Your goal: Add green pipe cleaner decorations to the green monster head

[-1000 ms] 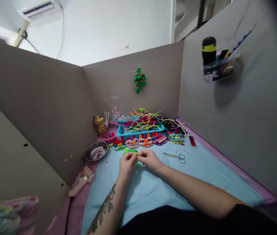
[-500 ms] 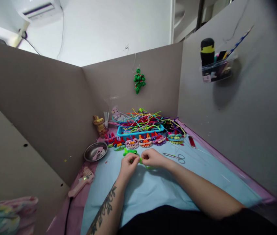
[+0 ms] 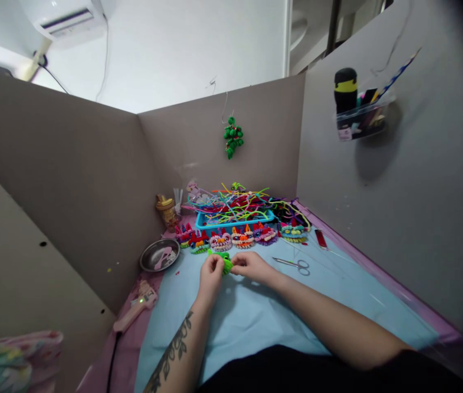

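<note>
A small bright green pipe-cleaner figure [image 3: 226, 264] is between my two hands, a little above the blue cloth [image 3: 264, 316]. My left hand [image 3: 212, 271] pinches its left side. On the other side, the closed fingertips of my right hand [image 3: 248, 265] grip its right edge. Much of the figure is covered by my fingers, so its full shape is hidden. Just beyond my hands stands a row of finished colourful pipe-cleaner figures, among them an orange and pink one [image 3: 242, 237] and a lilac one [image 3: 220, 240].
Scissors [image 3: 292, 265] lie right of my hands. A blue tray [image 3: 235, 220] heaped with pipe cleaners stands behind. At left are a metal bowl [image 3: 160, 255] and a pink glue gun [image 3: 133, 314] with a cord. Grey partitions [image 3: 223, 164] enclose the table.
My hands have shifted slightly left and the green figure is turned, showing more of itself between them. The green strand that hung below my right hand no longer shows.
</note>
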Demonstrator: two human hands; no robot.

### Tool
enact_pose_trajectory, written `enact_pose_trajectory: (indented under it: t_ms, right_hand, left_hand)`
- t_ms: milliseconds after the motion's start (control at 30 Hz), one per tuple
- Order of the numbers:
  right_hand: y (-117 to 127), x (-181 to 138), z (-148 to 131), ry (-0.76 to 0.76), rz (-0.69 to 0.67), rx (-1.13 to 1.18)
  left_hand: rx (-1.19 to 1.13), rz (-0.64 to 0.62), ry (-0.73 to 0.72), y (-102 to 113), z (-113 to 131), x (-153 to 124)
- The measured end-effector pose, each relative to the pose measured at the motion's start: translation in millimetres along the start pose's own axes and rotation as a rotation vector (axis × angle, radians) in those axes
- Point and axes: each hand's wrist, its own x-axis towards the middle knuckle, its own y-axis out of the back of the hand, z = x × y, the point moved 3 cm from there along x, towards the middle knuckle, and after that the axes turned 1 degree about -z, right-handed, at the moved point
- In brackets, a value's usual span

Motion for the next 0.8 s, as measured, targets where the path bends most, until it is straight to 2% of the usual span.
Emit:
enact_pose_trajectory:
  t_ms: [133,333,433,533,633,800]
  right_hand:
    - [-4.4,-1.9,-5.6,-0.061,0.043,0.096]
    - [1.0,-2.5,-9.6,-0.010,0.128,0.013]
    - [6.6,-2.6,-4.8,-0.019,0.032,-0.048]
    - [12.7,-6.0,-3.4,-0.026,-0.087,-0.142]
    - [18.7,-10.3,-6.5,0.031,-0.148,-0.277]
    - [24.6,-11.9,-7.7,0.131,-0.199,-0.432]
  left_hand:
    - [-0.153,0.023,0.108,-1.9,-4.6,0.1]
    - [-0.171,-0.007,0.150,-3.7,-1.2,-1.0]
    - [-0.037,-0.111,0.077,-1.9,2.3,-0.6]
    - [0.200,-0.224,-0.029,-0.6,3.7,-1.2]
    - [0.411,-0.283,-0.132,-0.8,3.6,-3.4]
    - [0.509,-0.363,-0.244,-4.8,4.7,-8.4]
